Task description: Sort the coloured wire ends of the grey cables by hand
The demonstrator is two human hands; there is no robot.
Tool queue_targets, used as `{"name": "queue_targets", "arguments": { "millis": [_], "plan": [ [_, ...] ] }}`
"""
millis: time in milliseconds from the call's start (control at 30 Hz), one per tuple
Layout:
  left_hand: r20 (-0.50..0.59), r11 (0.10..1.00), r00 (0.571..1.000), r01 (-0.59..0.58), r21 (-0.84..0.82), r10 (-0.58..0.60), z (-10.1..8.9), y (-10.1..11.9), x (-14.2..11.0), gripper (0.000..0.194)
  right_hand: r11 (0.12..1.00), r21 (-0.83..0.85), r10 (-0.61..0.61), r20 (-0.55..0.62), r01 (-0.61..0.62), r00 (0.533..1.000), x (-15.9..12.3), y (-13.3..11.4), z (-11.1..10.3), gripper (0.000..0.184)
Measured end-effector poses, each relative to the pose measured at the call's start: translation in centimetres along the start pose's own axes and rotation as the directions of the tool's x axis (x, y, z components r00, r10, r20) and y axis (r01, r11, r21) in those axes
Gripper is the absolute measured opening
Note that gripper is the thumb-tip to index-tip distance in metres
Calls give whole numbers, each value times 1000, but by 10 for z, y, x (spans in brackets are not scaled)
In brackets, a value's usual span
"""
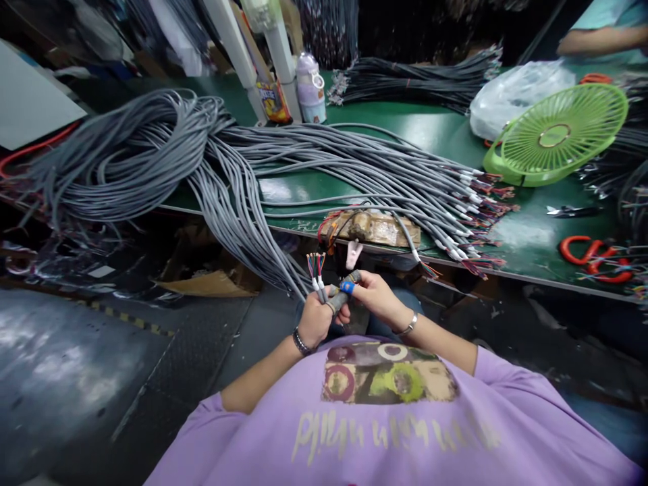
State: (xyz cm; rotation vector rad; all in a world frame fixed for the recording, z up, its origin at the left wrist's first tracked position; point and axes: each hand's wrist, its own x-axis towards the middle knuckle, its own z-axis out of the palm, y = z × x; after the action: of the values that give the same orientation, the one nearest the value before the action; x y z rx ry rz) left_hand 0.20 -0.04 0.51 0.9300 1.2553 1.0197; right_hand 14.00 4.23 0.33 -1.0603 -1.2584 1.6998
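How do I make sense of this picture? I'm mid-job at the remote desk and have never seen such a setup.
There is no machine here: a head-worn camera looks forward and down at a person's own hands. The left hand grips a few cable ends, their coloured wires pointing up. The right hand is close beside it; whether it pinches anything is unclear. On the green table are long grey cables, black cables, a green fan and a bottle.
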Motion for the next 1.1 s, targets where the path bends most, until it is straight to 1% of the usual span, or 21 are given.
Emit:
{"name": "queue_targets", "arguments": {
  "millis": [67,200,267,333,400,467,533,567,700,867,900,967,1100],
  "plan": [
    [-5,1000,1000,-9,-4,9,0,-1,0,31,1000,-11,-6,-42,6,999,-1,3,2,30],
    [-46,999,998,-33,-7,33,1,-1,1,33,1000,7,-28,-172,29,985,-3,10,7,26],
    [-62,1000,998,-27,-10,26,2,-1,0,34,997,76,6,-226,11,974,-2,11,7,25],
    [-80,1000,997,-10,-25,8,2,0,0,33,983,184,70,-262,-21,963,-1,10,5,25],
    [-96,999,995,-3,-41,-1,1,1,-1,32,954,291,139,-239,-65,961,0,7,3,27],
    [-98,999,995,-9,-38,6,1,1,-2,32,931,343,185,-146,-126,972,-1,5,0,28],
    [-88,1000,996,-19,-17,17,1,0,-2,32,939,305,186,-51,-162,981,-3,4,-1,32],
    [-79,1000,997,-23,-4,22,1,0,-3,32,954,256,168,-21,-157,986,-3,3,-1,33],
    [-28,999,999,-30,32,31,-1,-4,-3,32,997,54,52,-8,-51,999,-3,4,0,32],
    [103,994,994,25,103,-36,-4,-3,-2,30,993,-99,-60,32,63,998,-4,2,-2,25],
    [107,994,993,28,105,-39,-4,-2,-2,30,988,-132,-79,32,83,996,-5,2,-2,24],
    [79,996,997,12,87,-18,-3,-2,-2,31,980,-171,-105,15,106,994,-5,2,-3,22],
    [-4,999,999,-41,27,41,-1,-4,-2,34,981,-167,-119,-88,103,989,-4,6,-1,19]
  ]
}}
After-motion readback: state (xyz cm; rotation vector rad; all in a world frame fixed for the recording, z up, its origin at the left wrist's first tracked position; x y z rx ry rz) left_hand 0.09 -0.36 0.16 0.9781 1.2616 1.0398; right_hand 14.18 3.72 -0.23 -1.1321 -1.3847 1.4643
